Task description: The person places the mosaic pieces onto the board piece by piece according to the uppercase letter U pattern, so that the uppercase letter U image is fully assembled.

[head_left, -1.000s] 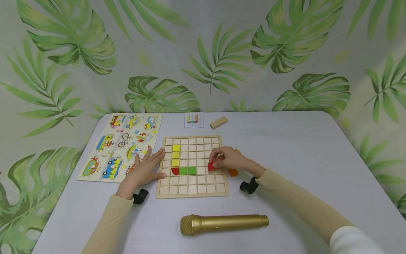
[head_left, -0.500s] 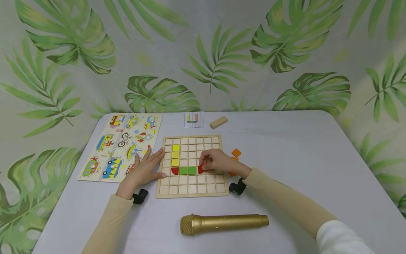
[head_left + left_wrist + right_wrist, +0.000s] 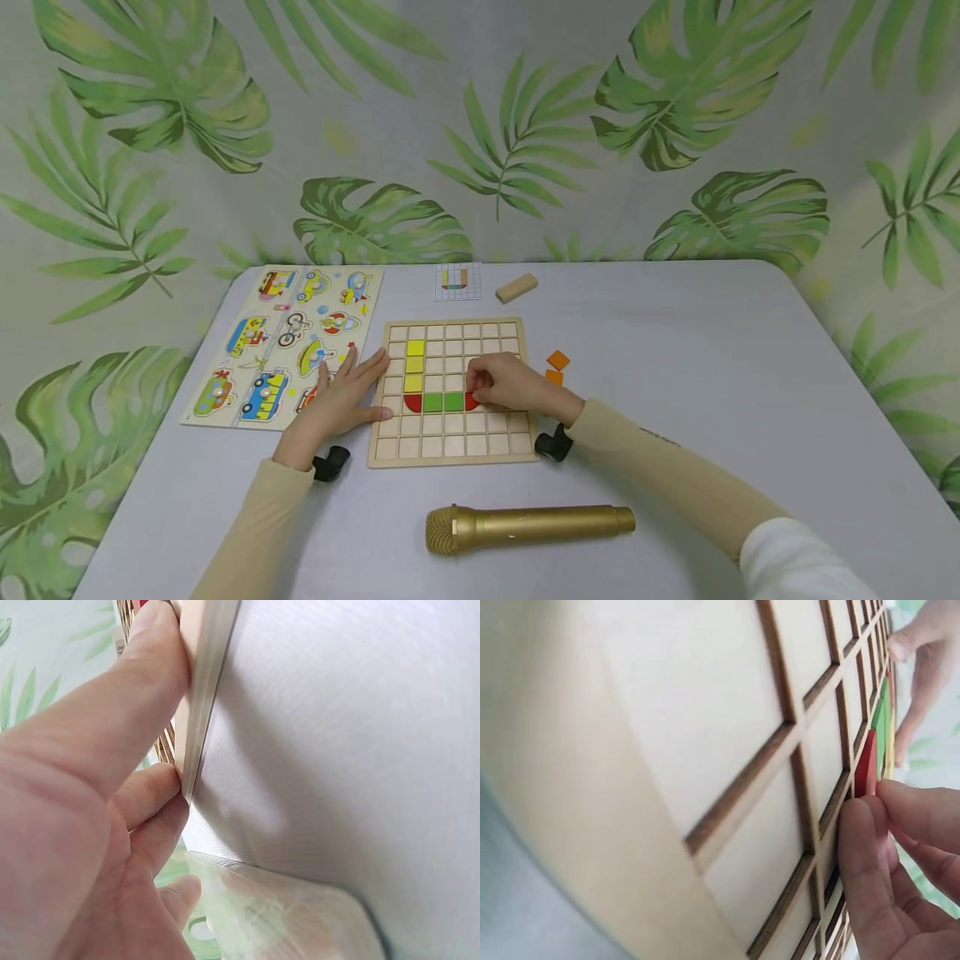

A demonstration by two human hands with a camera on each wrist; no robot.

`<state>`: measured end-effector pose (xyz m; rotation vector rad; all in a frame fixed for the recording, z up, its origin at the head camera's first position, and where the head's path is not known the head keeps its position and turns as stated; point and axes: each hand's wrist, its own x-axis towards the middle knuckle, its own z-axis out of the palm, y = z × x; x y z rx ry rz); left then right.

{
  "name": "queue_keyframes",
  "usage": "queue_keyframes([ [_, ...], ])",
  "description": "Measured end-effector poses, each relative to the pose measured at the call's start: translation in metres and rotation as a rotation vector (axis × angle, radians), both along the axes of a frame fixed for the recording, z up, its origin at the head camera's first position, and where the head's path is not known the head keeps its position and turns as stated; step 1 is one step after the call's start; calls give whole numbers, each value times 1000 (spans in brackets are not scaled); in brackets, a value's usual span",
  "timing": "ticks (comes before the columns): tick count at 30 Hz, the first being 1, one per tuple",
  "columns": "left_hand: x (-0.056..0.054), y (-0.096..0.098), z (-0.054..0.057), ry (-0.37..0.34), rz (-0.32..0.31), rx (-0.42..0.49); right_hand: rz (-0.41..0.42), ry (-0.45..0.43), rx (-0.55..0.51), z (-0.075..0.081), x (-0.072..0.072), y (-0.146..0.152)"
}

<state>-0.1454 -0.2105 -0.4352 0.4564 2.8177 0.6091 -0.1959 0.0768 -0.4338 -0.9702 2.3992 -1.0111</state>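
Observation:
A wooden grid board [image 3: 453, 461] lies on the table. My right hand [image 3: 508, 385] pinches a red rounded-corner tile [image 3: 471, 402] between thumb and fingertips, at the cell right of two green tiles [image 3: 443, 402]. In the right wrist view that red tile [image 3: 865, 765] stands slightly proud of the grid, touching or nearly touching the green. Another red rounded tile [image 3: 413, 403] ends the row at left, below three yellow tiles [image 3: 415, 365]. My left hand [image 3: 341, 404] rests with spread fingers at the board's left edge; its thumb [image 3: 154, 637] lies on the frame.
Orange square tiles [image 3: 557, 360] lie right of the board, partly hidden by the right hand. A pattern card [image 3: 457, 282] and a wooden block [image 3: 517, 288] are behind it. A vehicle peg puzzle [image 3: 247, 367] lies left; a gold microphone [image 3: 528, 528] lies in front.
My right hand has moved left across the board with the red tile, bringing it beside the green tiles and down at the cell. The left hand has stayed put.

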Motion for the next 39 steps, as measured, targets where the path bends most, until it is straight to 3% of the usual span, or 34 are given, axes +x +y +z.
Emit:
queue_keyframes([
  [3, 0, -1, -2, -7, 1, -4, 8, -2, -8, 0, -1, 1],
  [9, 0, -2, -3, -4, 2, 5, -47, -129, -86, 2, -7, 17],
  [14, 0, -1, -3, 1, -1, 9, -109, -235, -183, 2, -16, 46],
  [21, 1, -1, -1, 8, -6, 12, -239, -334, -209, 2, -27, 89],
  [29, 1, -1, -2, 4, -6, 9, -319, -328, -258, -5, -35, 118],
  [39, 1, -2, -3, 8, -7, 11, -365, -257, -222, -7, -36, 126],
])
